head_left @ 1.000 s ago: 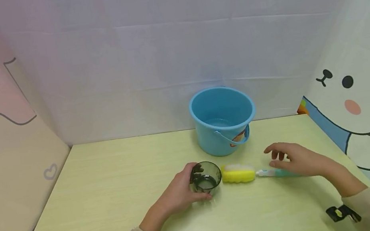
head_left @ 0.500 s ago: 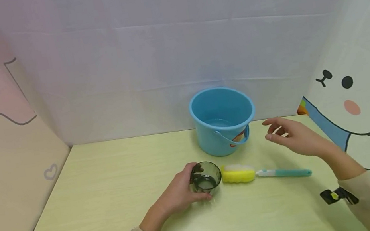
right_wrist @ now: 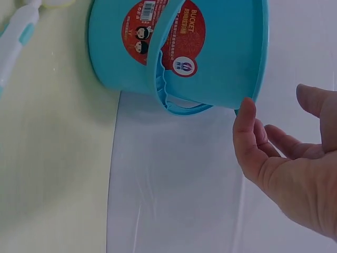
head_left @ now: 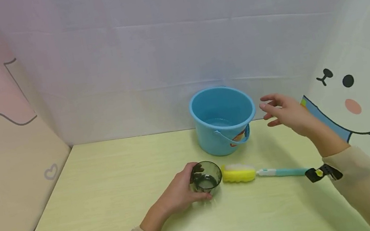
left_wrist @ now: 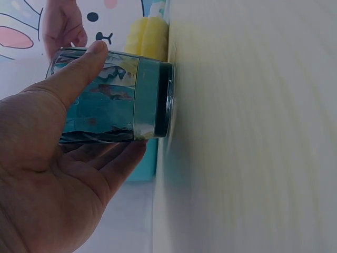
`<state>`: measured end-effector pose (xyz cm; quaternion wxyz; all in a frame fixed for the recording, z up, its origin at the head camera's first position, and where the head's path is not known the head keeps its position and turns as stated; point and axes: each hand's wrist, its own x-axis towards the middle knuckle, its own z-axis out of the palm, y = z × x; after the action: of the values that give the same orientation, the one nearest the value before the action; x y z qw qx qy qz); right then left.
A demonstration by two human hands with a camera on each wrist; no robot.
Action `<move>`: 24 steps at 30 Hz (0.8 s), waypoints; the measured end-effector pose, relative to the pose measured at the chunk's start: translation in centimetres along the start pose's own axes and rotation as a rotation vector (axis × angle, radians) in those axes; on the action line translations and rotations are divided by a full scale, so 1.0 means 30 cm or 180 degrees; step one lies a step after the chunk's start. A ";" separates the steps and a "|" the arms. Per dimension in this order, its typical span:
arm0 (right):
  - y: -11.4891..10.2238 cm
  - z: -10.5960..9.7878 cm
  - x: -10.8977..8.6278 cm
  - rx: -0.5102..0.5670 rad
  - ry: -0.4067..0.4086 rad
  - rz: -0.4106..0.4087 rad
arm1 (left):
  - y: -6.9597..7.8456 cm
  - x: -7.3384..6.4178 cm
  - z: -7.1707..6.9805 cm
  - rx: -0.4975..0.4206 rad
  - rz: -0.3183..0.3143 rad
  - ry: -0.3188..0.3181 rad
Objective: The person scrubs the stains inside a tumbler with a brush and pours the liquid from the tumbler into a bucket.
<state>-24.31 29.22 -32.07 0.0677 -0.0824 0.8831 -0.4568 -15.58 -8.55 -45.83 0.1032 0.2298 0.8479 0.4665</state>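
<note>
A dark, see-through drinking glass [head_left: 206,177] stands upright on the table, gripped round its side by my left hand [head_left: 185,188]. The left wrist view shows the thumb on one side of the glass [left_wrist: 108,100] and fingers on the other. My right hand [head_left: 288,113] is raised in the air to the right of the blue bucket [head_left: 223,139], near its rim, fingers loosely bent and holding nothing. Just right of the glass lies a bottle brush [head_left: 239,173] with a yellow sponge head and a white and teal handle, its far end overlapped by the right wrist strap.
The bucket's handle [right_wrist: 158,68] hangs down over a red label [right_wrist: 184,37]. Behind the pale wooden table [head_left: 106,168] hangs a white cloth [head_left: 111,82]. Printed cartoon panels flank the table, the right one with a rabbit [head_left: 365,83].
My right hand has lifted from over the brush handle, up and away to beside the bucket's rim. The left hand and the glass have stayed put.
</note>
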 end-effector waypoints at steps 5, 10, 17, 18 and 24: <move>-0.016 -0.003 0.056 0.0323 -0.0012 0.0200 | 0.001 0.000 0.000 -0.0010 -0.0011 -0.0008; -0.026 0.001 0.105 0.0532 0.0000 0.0293 | -0.001 0.001 0.003 0.0008 -0.0051 -0.0008; -0.046 0.015 0.155 0.0660 -0.0081 0.0457 | -0.004 0.003 0.004 0.0019 -0.0060 0.0000; -0.047 0.017 0.161 0.0680 -0.0096 0.0480 | -0.005 0.003 0.004 0.0019 -0.0066 0.0002; -0.047 0.022 0.193 0.0808 -0.0175 0.0573 | -0.006 0.003 0.003 -0.0023 -0.0057 0.0000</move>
<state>-29.74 26.70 -31.57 0.1424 -0.0062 0.8199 -0.5545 -15.68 -8.52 -46.04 0.1081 0.2217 0.8483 0.4686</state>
